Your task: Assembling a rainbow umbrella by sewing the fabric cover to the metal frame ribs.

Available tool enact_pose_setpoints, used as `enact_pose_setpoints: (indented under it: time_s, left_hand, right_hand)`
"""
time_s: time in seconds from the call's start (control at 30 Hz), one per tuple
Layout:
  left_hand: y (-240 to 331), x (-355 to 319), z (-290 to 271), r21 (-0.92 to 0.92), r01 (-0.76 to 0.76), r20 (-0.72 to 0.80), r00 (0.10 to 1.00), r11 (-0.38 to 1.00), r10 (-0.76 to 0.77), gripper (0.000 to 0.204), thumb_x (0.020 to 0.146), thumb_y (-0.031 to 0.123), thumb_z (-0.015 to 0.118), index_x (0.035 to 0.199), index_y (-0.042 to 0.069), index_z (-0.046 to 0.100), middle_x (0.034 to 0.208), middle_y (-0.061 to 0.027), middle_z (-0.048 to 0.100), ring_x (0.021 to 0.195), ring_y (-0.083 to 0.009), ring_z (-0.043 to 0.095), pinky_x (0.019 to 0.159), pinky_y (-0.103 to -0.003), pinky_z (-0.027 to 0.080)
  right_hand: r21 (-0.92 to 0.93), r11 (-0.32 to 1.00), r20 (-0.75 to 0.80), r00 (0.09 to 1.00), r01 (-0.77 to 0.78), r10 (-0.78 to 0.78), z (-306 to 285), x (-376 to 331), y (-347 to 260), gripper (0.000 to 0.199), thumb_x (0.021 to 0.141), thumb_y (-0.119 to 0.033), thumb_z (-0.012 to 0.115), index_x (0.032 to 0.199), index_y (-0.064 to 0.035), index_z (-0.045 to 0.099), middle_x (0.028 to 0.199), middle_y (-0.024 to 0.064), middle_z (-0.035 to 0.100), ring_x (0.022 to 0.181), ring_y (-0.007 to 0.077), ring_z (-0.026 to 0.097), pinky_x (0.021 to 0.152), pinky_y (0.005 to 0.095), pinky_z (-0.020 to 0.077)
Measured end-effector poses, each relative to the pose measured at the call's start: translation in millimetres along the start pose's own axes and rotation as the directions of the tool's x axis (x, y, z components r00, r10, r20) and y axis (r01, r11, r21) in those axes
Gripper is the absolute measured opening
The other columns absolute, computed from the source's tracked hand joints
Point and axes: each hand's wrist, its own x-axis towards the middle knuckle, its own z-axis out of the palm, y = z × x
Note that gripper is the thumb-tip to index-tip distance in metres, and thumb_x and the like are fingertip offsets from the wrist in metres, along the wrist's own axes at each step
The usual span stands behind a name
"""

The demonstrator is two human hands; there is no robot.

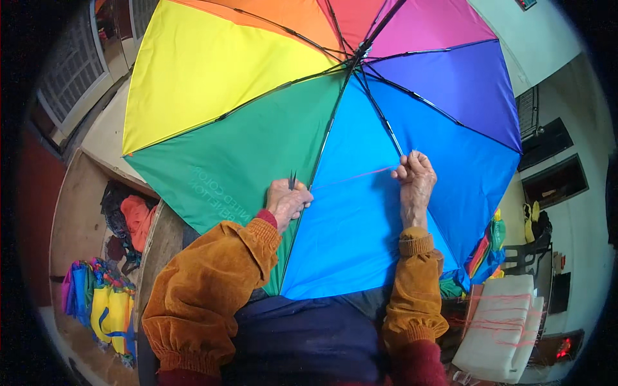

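Note:
An open rainbow umbrella [347, 231] spreads before me, its inner side and dark ribs facing me. My left hand [289, 204] is closed beside a rib, where the green and light blue panels meet. Two dark pointed tips of what look like thread snips [292, 180] stick up out of its fingers. A thin pink thread [360, 175] runs taut across the light blue panel from the left hand to the right. Fingers pinched, my right hand [415, 183] grips the thread near the lower end of another rib strut. Whether it also holds a needle, I cannot make out.
On the left stands a wooden box [82, 193] with folded rainbow umbrellas [103, 302] and an orange cloth [137, 222]. At the right, red threads lie over a white block [499, 321]. Another bundle of rainbow fabric [486, 254] sits beside the canopy's right edge.

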Motion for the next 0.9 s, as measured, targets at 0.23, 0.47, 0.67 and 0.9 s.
enact_pose_setpoints:
  time_s: [0.23,0.47,0.67,0.9]
  left_hand:
    - [0,-2,1,-0.027,-0.006,0.007,1.0,1.0,0.006,0.014,0.07,-0.001,0.065,0.066,0.007,0.054,0.06,-0.0067,0.056,0.042,-0.006,0.043,0.033,-0.02,0.028]
    - [-2,1,-1,-0.024,-0.004,0.021,1.0,1.0,0.005,0.014,0.069,-0.001,0.065,0.068,0.007,0.053,0.061,-0.0048,0.055,0.043,-0.0057,0.043,0.034,-0.019,0.028]
    - [-2,-3,3,-0.019,0.007,-0.008,1.0,1.0,-0.007,0.014,0.07,-0.001,0.064,0.069,0.007,0.053,0.06,-0.0047,0.055,0.043,-0.0056,0.043,0.033,-0.019,0.028]
    - [3,-6,5,0.015,-0.009,-0.04,0.999,1.0,0.009,0.014,0.07,-0.001,0.064,0.069,0.007,0.053,0.059,-0.0041,0.054,0.042,-0.0053,0.042,0.033,-0.019,0.028]
  right_hand:
    - [0.036,0.999,0.051,0.999,-0.004,0.002,-16,6,-1,0.012,0.089,-0.013,0.055,0.087,-0.0017,0.053,0.07,0.0073,0.056,0.048,0.0098,0.045,0.043,0.0255,0.0417]
    - [-0.104,0.987,-0.047,0.99,0.125,-0.131,2,4,-2,0.014,0.089,-0.014,0.055,0.082,-0.001,0.055,0.068,0.0057,0.057,0.047,0.0093,0.047,0.041,0.0238,0.0392]
    - [-0.471,0.796,0.084,0.918,0.38,-0.388,-12,9,8,0.018,0.088,-0.013,0.054,0.076,-0.0005,0.056,0.062,0.0047,0.054,0.046,0.0075,0.045,0.037,0.0227,0.036]
    - [-0.533,0.732,0.038,0.877,0.424,-0.48,-12,13,10,0.017,0.088,-0.012,0.053,0.075,-0.0007,0.056,0.059,0.0036,0.053,0.047,0.0085,0.047,0.039,0.0245,0.0362]
